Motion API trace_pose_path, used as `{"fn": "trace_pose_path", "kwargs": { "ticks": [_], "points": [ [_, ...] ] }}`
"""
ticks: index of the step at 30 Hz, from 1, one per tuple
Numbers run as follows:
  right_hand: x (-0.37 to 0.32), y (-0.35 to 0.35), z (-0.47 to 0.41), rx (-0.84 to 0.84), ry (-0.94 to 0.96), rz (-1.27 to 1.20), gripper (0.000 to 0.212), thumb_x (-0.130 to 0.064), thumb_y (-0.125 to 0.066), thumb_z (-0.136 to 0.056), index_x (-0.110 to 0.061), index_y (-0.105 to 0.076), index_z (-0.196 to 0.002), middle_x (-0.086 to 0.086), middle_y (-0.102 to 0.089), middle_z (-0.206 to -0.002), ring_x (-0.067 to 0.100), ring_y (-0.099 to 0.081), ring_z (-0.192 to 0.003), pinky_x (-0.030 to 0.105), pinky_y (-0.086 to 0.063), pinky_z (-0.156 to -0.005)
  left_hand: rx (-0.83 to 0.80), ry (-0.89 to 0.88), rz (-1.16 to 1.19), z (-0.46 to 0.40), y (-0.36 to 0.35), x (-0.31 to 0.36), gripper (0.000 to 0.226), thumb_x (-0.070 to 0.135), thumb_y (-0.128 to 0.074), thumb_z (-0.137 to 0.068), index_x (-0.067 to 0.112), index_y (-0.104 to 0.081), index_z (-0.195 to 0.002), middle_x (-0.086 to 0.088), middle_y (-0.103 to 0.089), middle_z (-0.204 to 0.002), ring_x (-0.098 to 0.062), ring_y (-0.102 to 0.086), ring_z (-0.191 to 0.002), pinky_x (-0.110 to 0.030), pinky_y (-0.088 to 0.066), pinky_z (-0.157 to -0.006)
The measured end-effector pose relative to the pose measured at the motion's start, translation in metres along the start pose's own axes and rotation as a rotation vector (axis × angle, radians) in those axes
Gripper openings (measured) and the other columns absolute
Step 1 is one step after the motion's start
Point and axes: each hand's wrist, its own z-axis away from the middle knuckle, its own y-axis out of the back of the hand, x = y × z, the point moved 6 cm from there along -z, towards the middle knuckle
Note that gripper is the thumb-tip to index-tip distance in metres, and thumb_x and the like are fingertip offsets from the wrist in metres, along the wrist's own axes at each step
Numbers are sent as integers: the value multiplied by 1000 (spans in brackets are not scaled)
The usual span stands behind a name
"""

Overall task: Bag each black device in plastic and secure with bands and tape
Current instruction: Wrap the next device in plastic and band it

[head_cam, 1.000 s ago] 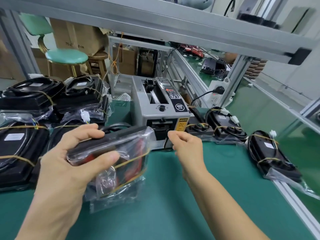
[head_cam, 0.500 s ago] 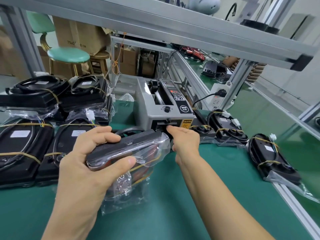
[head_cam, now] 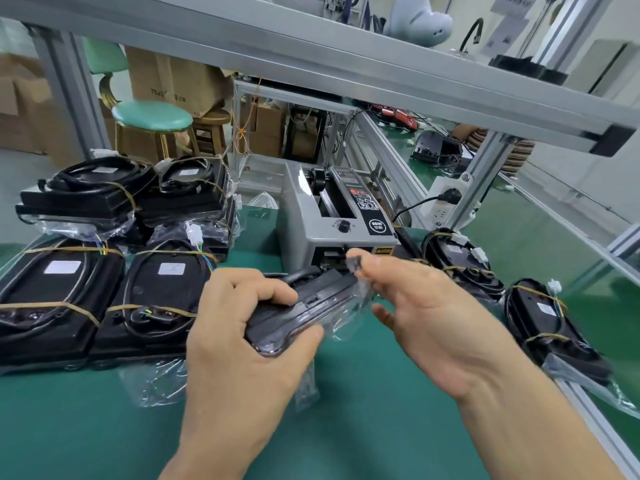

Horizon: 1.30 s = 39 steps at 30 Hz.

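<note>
1. The bagged black device [head_cam: 304, 310] is gripped by the left hand [head_cam: 242, 341], with the fingers curled over its top face and the thumb pressed against its near edge. It is held above the worktop [head_cam: 363, 427], tilted so that its far end points towards the tape dispenser [head_cam: 332, 220], presumably so that the bag's loose end can be reached for taping.
2. The right hand [head_cam: 426, 306] is held just beside the device's far end. A short strip of tape [head_cam: 355, 263] is pinched between its thumb and forefinger, while the remaining fingers are loosely spread and hold nothing.
3. The plastic bag [head_cam: 349, 306] is seen bunched around the far end of the device, near the taped hand; whether the tape already touches it cannot be told because of blur.
4. The dispenser is placed directly ahead, near both hands, which keeps the reach for tape short.
5. Finished devices [head_cam: 62, 292], bagged and banded, are stacked to the left of the dispenser. Further banded devices [head_cam: 550, 327] are laid to the right, near the worktop's edge.
</note>
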Motion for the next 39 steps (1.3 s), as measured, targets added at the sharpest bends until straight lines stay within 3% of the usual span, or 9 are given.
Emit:
{"fn": "trace_pose_path", "kwargs": {
  "ticks": [3, 5, 7, 16, 20, 28, 33, 37, 39],
  "points": [
    [2, -8, 8, -17, 26, 24, 28, -34, -72, -50, -20, -79, -74, -21, -69, -112, -16, -61, -88, 18, -34, -78, 16, -10, -10, 6, -3, 2, 35, 13, -79, -56, 18, -63, -86, 0, -52, -94, -4, -54, -91, -5, -38, -80],
    [6, -8, 9, -28, 22, 61, 9, -23, -78, -61, -21, -78, -70, -22, -66, -114, -19, -57, -93, 17, -32, -82, 43, -18, -29, 10, -3, 4, 35, 12, -78, -57, 16, -63, -87, -2, -51, -95, -2, -53, -92, -5, -37, -81],
    [9, -10, 10, -34, 25, 79, 3, -22, -77, -62, -22, -76, -65, -23, -66, -113, -18, -54, -103, 16, -32, -85, 65, -23, -35, 12, -2, 6, 35, 10, -78, -57, 15, -62, -89, -5, -51, -96, 0, -52, -93, -4, -37, -82],
    [8, -15, 9, -55, 26, 142, 12, -10, -70, -75, -13, -74, -64, -8, -74, -101, -17, -51, -110, 22, -34, -99, 70, -26, -52, 18, -6, 12, 33, 11, -78, -63, 13, -61, -91, 2, -49, -96, -24, -55, -92, -16, -41, -82],
    [8, -13, 9, -31, 13, 140, 12, -6, -70, -75, -11, -75, -64, -4, -73, -102, -17, -53, -105, 23, -35, -94, 81, -43, -63, 20, -6, 14, 34, 9, -78, -63, 13, -60, -91, 3, -48, -95, -26, -55, -91, -24, -44, -81],
    [4, -14, 10, -20, 6, 220, 9, -9, -71, -67, -2, -76, -70, 2, -67, -112, -6, -50, -118, 40, -31, -113, 81, -41, -54, 20, -8, 14, 34, 7, -79, -62, 14, -61, -90, -1, -49, -95, -24, -54, -91, -18, -41, -82],
    [3, -14, 11, -24, 8, 247, 6, -10, -71, -66, -6, -75, -65, -2, -69, -106, -9, -51, -117, 37, -34, -111, 80, -41, -37, 21, -8, 14, 37, 7, -79, -62, 20, -60, -90, 0, -47, -96, -24, -54, -90, -18, -43, -81],
    [2, -13, 10, -34, 31, 279, 7, -8, -71, -69, -8, -74, -62, -5, -74, -90, -14, -51, -113, 28, -35, -105, 80, -43, -35, 21, -9, 14, 33, 8, -79, -63, 22, -67, -91, 1, -45, -95, -31, -55, -89, -36, -50, -80],
    [1, -14, 10, -45, 47, 297, 10, -8, -71, -70, -10, -73, -60, -6, -73, -83, -15, -51, -111, 25, -35, -101, 84, -65, -59, 21, -9, 16, 37, 10, -79, -65, 28, -67, -95, 1, -43, -94, -31, -54, -87, -37, -48, -78]
  ]
}}
